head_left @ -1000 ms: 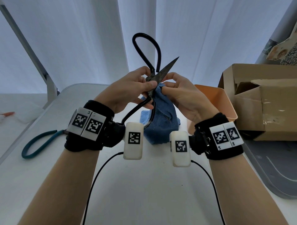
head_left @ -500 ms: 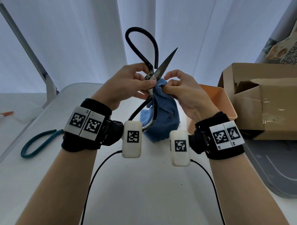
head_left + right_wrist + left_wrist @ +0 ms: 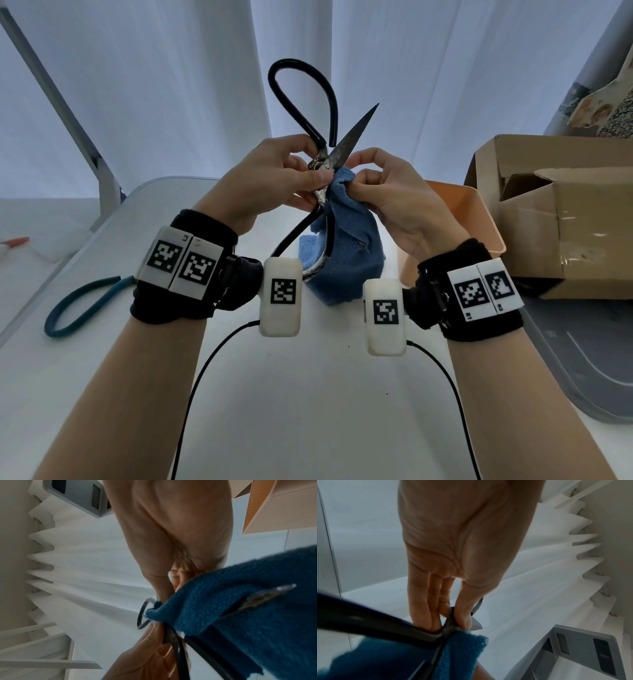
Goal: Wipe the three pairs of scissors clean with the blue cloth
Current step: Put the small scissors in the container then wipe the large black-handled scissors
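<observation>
Black-handled scissors (image 3: 329,161) with dull steel blades are held up above the white table (image 3: 308,394), spread wide, one blade pointing up and right. My left hand (image 3: 274,178) pinches them at the pivot between thumb and fingers (image 3: 464,622). My right hand (image 3: 387,192) pinches the blue cloth (image 3: 346,246) around the lower blade just beside the pivot; the cloth hangs down to the table. In the right wrist view the cloth (image 3: 240,615) covers the blade, whose tip (image 3: 281,588) pokes out. A teal-handled pair (image 3: 82,301) lies on the table at the left, partly behind my left wrist.
An orange tub (image 3: 469,219) stands right of the cloth, a cardboard box (image 3: 565,212) beyond it. A grey tray (image 3: 582,359) lies at the right edge. White curtains hang behind the table. A metal frame leg (image 3: 78,137) rises at the left.
Both hands have lifted the scissors slightly higher. My right hand's pinch on the cloth has slid a little along the blade near the pivot.
</observation>
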`<state>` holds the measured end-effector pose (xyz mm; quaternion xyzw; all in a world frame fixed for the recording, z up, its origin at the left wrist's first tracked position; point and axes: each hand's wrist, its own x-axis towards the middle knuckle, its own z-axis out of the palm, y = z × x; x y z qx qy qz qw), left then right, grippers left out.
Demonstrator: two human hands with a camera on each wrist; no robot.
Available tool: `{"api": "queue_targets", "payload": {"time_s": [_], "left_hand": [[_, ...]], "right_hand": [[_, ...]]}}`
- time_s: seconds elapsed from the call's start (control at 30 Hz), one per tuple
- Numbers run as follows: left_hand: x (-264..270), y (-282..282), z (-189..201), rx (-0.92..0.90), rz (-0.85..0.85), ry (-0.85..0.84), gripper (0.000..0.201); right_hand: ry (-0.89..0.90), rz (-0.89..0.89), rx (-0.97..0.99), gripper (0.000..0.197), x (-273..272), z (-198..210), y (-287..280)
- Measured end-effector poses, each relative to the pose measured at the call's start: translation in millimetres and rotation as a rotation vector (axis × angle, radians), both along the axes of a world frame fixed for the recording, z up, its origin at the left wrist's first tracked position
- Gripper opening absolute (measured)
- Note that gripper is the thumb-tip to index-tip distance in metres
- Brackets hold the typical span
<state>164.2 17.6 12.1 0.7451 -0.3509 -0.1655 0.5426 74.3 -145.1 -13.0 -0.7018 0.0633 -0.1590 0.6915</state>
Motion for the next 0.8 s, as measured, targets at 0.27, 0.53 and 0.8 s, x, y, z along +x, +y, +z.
{"api": "queue_targets", "payload": {"time_s": [0.27, 0.53, 0.8], "left_hand": [[0.4, 0.0, -0.6, 0.002, 0.006, -0.01, 0.022], [1.0, 0.8, -0.1, -0.001, 0.008, 0.0, 0.02], [0.7, 0.7, -0.4, -0.007, 0.019, -0.008, 0.019]], "right_hand": [[0.009, 0.006, -0.013, 0.026, 0.3, 0.2, 2.9], [0.011, 0.054, 0.013, 0.03, -2.0, 3.0, 3.7], [0.024, 0.066, 0.012, 0.032, -3.9, 4.4, 0.1]]}}
